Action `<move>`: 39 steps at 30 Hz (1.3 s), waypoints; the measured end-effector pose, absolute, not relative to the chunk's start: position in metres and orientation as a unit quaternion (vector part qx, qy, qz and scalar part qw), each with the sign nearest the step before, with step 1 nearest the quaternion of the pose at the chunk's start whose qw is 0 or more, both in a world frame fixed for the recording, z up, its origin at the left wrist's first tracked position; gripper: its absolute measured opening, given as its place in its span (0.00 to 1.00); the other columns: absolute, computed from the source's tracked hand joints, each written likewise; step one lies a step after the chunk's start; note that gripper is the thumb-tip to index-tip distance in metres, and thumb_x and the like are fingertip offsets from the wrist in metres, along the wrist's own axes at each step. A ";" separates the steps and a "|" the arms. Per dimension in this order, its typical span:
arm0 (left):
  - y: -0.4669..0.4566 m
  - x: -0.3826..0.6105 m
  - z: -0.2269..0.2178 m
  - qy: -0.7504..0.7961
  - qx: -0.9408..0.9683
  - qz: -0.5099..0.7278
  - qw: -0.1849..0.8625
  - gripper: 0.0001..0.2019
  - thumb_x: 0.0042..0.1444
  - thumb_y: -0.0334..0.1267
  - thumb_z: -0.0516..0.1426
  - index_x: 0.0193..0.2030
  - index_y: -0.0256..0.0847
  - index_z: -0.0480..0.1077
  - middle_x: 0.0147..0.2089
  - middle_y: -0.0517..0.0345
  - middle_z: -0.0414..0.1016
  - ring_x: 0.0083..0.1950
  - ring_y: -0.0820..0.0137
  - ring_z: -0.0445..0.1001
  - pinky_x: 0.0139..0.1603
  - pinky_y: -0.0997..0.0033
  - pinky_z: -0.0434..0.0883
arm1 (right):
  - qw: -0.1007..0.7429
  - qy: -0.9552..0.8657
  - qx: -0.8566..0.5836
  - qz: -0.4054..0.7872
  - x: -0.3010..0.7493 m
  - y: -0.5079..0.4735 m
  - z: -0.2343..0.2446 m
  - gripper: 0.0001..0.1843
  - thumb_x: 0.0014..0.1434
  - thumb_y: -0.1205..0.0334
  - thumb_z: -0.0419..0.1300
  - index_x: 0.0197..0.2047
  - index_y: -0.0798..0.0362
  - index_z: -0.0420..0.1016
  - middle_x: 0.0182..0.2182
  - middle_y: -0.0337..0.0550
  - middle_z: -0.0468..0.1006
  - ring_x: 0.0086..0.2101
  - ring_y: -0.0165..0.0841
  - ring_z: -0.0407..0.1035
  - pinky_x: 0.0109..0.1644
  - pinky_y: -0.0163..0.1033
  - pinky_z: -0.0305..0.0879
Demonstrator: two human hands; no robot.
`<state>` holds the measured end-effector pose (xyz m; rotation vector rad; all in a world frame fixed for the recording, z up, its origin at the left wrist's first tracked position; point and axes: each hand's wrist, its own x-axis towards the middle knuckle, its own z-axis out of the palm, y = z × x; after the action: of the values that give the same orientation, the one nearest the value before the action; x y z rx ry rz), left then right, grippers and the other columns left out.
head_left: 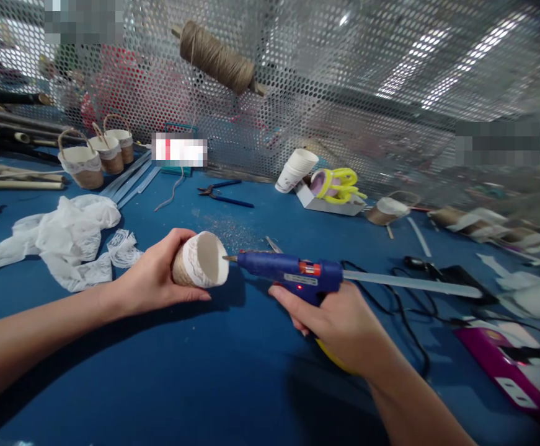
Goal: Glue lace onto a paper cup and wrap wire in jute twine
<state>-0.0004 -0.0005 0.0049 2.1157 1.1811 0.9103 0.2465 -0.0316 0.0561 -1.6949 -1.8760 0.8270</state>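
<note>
My left hand (158, 272) is wrapped round a small paper cup (199, 260) covered in brown twine, with a band of white lace near its rim. The cup is tilted, its mouth facing right. In my right hand (339, 322) is a blue hot glue gun (288, 271), its red light on and a long clear glue stick (413, 284) poking out of the back. The nozzle tip is at the cup's right rim; whether it touches cannot be made out. White lace (72, 235) lies crumpled left of my left hand.
Finished-looking twine cups with handles (84, 167) stand at the back left. Behind the work are pliers (225, 193), stacked white cups (296, 170) and a white box (330, 201). A black cord (409, 322) and purple power strip (502, 365) lie right. A twine spool (216, 57) hangs on the mesh.
</note>
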 end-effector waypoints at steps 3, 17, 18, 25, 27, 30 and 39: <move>0.000 -0.001 0.005 0.420 0.802 0.333 0.264 0.31 0.42 0.46 0.64 0.49 0.41 0.55 0.45 0.51 0.69 0.43 0.63 0.71 0.43 0.63 0.70 | 0.253 -0.682 -0.620 0.292 0.247 -0.030 0.055 0.20 0.51 0.52 0.59 0.13 0.50 0.62 0.10 0.35 0.67 0.13 0.28 0.63 0.19 0.33 0.64; 0.000 -0.004 0.005 0.413 0.785 0.348 0.303 0.31 0.41 0.44 0.64 0.50 0.42 0.55 0.46 0.53 0.69 0.45 0.62 0.71 0.44 0.64 0.70 | 0.276 -0.669 -0.602 0.336 0.256 -0.029 0.052 0.19 0.52 0.48 0.58 0.18 0.52 0.67 0.11 0.36 0.66 0.14 0.27 0.62 0.21 0.33 0.63; 0.000 -0.004 0.005 0.412 0.786 0.347 0.304 0.31 0.41 0.44 0.64 0.50 0.42 0.56 0.46 0.53 0.69 0.45 0.62 0.71 0.44 0.63 0.70 | 0.267 -0.669 -0.602 0.344 0.255 -0.029 0.052 0.18 0.51 0.49 0.58 0.18 0.52 0.68 0.11 0.36 0.66 0.15 0.27 0.62 0.21 0.33 0.63; 0.000 -0.002 0.005 0.403 0.791 0.346 0.304 0.31 0.40 0.45 0.64 0.50 0.41 0.56 0.46 0.51 0.70 0.44 0.61 0.71 0.43 0.61 0.70 | 0.229 -0.662 -0.636 0.324 0.250 -0.027 0.053 0.18 0.49 0.50 0.60 0.15 0.51 0.66 0.10 0.37 0.67 0.14 0.28 0.63 0.21 0.35 0.63; 0.001 -0.002 0.003 0.401 0.789 0.355 0.302 0.31 0.41 0.45 0.64 0.50 0.41 0.56 0.46 0.51 0.69 0.44 0.62 0.71 0.44 0.62 0.70 | 0.216 -0.658 -0.640 0.332 0.251 -0.027 0.054 0.19 0.48 0.50 0.60 0.15 0.50 0.64 0.10 0.36 0.66 0.13 0.28 0.62 0.21 0.35 0.63; 0.001 -0.003 0.001 0.399 0.787 0.367 0.295 0.32 0.41 0.45 0.64 0.50 0.42 0.55 0.46 0.52 0.68 0.44 0.62 0.71 0.44 0.63 0.69 | 0.205 -0.660 -0.627 0.360 0.254 -0.029 0.054 0.20 0.49 0.49 0.60 0.15 0.51 0.64 0.09 0.36 0.65 0.14 0.28 0.62 0.22 0.35 0.64; -0.001 -0.003 0.004 0.377 0.713 0.368 0.462 0.32 0.44 0.44 0.63 0.54 0.39 0.57 0.48 0.49 0.69 0.49 0.60 0.69 0.48 0.64 0.67 | 0.344 -0.572 -0.532 0.521 0.251 -0.026 0.049 0.13 0.53 0.52 0.58 0.25 0.53 0.70 0.09 0.31 0.61 0.11 0.22 0.53 0.15 0.31 0.48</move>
<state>-0.0027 -0.0006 0.0045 1.7529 0.9278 0.9054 0.2506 -0.0255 0.0494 -1.3823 -1.4866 1.3532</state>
